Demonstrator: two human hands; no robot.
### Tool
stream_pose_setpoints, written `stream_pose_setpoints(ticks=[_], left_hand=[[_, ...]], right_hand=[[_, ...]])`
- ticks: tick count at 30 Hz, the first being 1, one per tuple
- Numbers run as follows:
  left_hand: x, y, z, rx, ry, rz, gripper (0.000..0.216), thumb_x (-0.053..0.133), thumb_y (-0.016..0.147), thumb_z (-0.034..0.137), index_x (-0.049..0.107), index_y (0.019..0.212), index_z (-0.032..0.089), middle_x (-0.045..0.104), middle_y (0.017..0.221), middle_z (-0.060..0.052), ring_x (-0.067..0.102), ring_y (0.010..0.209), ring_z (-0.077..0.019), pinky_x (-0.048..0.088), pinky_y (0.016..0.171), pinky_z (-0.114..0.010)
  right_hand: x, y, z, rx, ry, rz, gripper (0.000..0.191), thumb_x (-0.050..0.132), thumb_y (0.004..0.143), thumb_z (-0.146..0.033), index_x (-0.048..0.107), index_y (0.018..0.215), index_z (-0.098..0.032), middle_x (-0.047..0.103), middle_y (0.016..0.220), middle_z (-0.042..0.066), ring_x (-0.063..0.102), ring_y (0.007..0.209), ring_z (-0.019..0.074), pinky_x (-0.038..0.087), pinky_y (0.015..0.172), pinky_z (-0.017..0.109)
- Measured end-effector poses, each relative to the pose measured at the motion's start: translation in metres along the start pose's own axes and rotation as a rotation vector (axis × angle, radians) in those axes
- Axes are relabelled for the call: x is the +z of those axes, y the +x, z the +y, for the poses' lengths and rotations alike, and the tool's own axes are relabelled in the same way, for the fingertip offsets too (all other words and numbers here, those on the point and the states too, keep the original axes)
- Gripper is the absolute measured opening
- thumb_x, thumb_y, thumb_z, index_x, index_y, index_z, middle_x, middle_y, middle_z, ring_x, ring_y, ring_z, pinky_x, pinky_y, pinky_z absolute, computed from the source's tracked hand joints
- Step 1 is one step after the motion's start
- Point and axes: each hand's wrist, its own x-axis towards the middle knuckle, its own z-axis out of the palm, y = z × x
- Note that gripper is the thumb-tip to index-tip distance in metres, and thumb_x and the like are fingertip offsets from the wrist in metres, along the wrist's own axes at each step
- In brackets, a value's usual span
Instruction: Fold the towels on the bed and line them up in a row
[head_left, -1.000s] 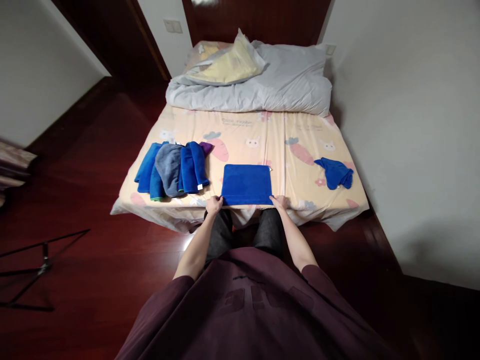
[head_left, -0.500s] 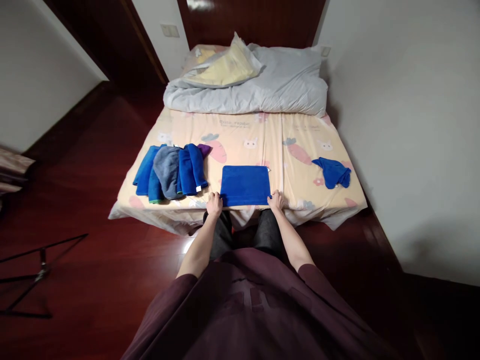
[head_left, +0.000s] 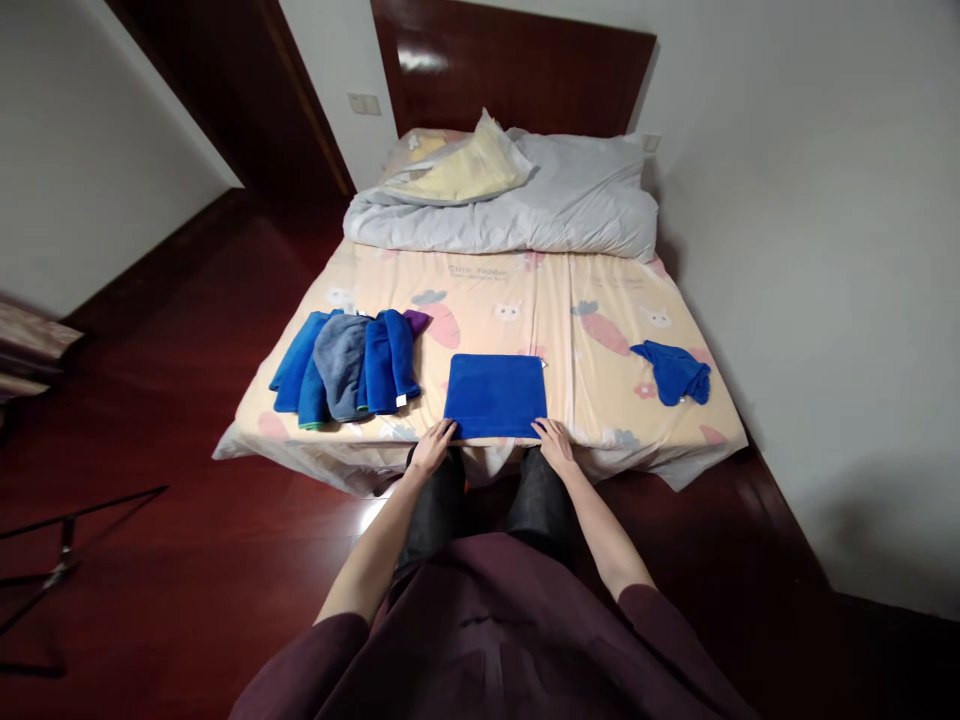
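Observation:
A blue towel (head_left: 497, 392) lies flat as a neat rectangle at the bed's front edge, a small white tag at its far right corner. My left hand (head_left: 433, 447) rests at its near left corner, fingers stretched out onto the cloth. At the near right corner, my right hand (head_left: 554, 443) lies with fingers extended and slightly apart, touching the towel's edge. Left of it are several folded or rolled towels in an overlapping row, among them a grey-blue towel (head_left: 342, 370) and a blue towel (head_left: 380, 367). A crumpled blue towel (head_left: 674, 372) sits on the right.
The bed (head_left: 525, 300) has a cream sheet printed with carrots and rabbits. A rolled pale-grey quilt (head_left: 592, 195) and a yellow pillow (head_left: 472, 170) are at its head. Black tripod legs (head_left: 64, 560) stand on the dark red floor at left.
My fingers have loosened from pinching the towel's near corners and now lie outstretched on them. The camera view has tilted up slightly, so the bed appears lower.

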Motion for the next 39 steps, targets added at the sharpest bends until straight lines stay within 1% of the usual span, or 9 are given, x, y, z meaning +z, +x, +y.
stream_pose_setpoints(ticks=[4,8,14,18,22,25,31,34,39], left_hand=[[0.010,-0.004,0.008,-0.001,0.028,-0.003,0.068,0.048,0.081,0.006,0.050,0.149,0.007,0.051,0.151,-0.024,0.042,0.147,-0.0350,0.037,0.122,-0.049],[0.011,0.005,0.018,-0.074,0.077,-0.005,0.058,0.046,0.086,0.010,0.053,0.144,0.003,0.051,0.147,-0.029,0.048,0.141,-0.0393,0.039,0.117,-0.053],[-0.002,0.029,0.021,-0.117,0.131,-0.083,0.050,0.041,0.089,0.008,0.061,0.136,0.009,0.066,0.115,-0.024,0.064,0.113,-0.0364,0.046,0.105,-0.052],[-0.011,0.037,0.020,-0.139,0.144,-0.131,0.049,0.038,0.093,0.010,0.061,0.136,0.011,0.066,0.114,-0.023,0.067,0.106,-0.0346,0.048,0.101,-0.051],[-0.020,0.034,0.018,-0.110,0.186,-0.187,0.048,0.038,0.094,0.010,0.061,0.137,0.014,0.067,0.117,-0.022,0.068,0.102,-0.0318,0.048,0.100,-0.048],[-0.026,0.030,0.015,-0.113,0.161,-0.202,0.048,0.042,0.091,0.007,0.064,0.133,0.016,0.069,0.118,-0.020,0.069,0.100,-0.0298,0.049,0.100,-0.046],[-0.040,0.027,0.005,-0.217,-0.120,-0.165,0.044,0.052,0.084,0.007,0.073,0.120,0.020,0.075,0.113,-0.011,0.071,0.104,-0.0260,0.053,0.098,-0.035],[-0.044,0.026,0.000,-0.298,-0.365,-0.092,0.038,0.055,0.081,0.012,0.075,0.113,0.018,0.077,0.110,-0.008,0.072,0.104,-0.0253,0.055,0.097,-0.033],[-0.037,0.023,0.002,-0.420,-0.688,0.095,0.030,0.059,0.087,0.035,0.072,0.107,0.016,0.077,0.110,-0.010,0.072,0.104,-0.0236,0.057,0.097,-0.035]], right_hand=[[0.000,-0.012,0.000,-0.025,0.046,0.035,0.060,0.045,0.089,0.000,0.063,0.143,-0.016,0.058,0.151,0.011,0.051,0.140,0.0266,0.040,0.121,0.044],[-0.004,-0.012,-0.004,-0.001,0.097,0.040,0.059,0.050,0.088,-0.006,0.062,0.145,-0.015,0.055,0.154,0.010,0.050,0.142,0.0277,0.040,0.123,0.045],[-0.010,0.005,-0.001,0.089,0.168,0.017,0.051,0.055,0.089,-0.009,0.068,0.137,-0.017,0.066,0.141,0.010,0.058,0.131,0.0258,0.046,0.118,0.042],[-0.011,0.019,-0.001,0.130,0.145,-0.022,0.053,0.053,0.084,0.000,0.072,0.130,-0.016,0.070,0.132,0.010,0.060,0.125,0.0248,0.048,0.115,0.040],[-0.010,0.026,-0.003,0.188,0.141,-0.034,0.056,0.047,0.081,0.007,0.077,0.121,-0.017,0.072,0.125,0.010,0.061,0.120,0.0228,0.050,0.111,0.036],[-0.013,0.024,-0.002,0.171,0.162,-0.050,0.057,0.045,0.080,0.008,0.078,0.119,-0.018,0.073,0.123,0.009,0.061,0.119,0.0217,0.050,0.109,0.034],[-0.025,0.012,0.012,0.074,0.330,-0.067,0.051,0.048,0.077,0.004,0.079,0.112,-0.017,0.075,0.117,0.009,0.065,0.115,0.0210,0.049,0.111,0.037],[-0.027,0.011,0.017,0.142,0.454,-0.007,0.045,0.053,0.076,-0.001,0.080,0.106,-0.020,0.077,0.113,0.007,0.068,0.113,0.0222,0.051,0.110,0.041],[-0.018,0.014,0.014,0.322,0.682,0.119,0.031,0.059,0.081,-0.018,0.079,0.105,-0.018,0.079,0.111,0.009,0.073,0.106,0.0241,0.055,0.102,0.041]])
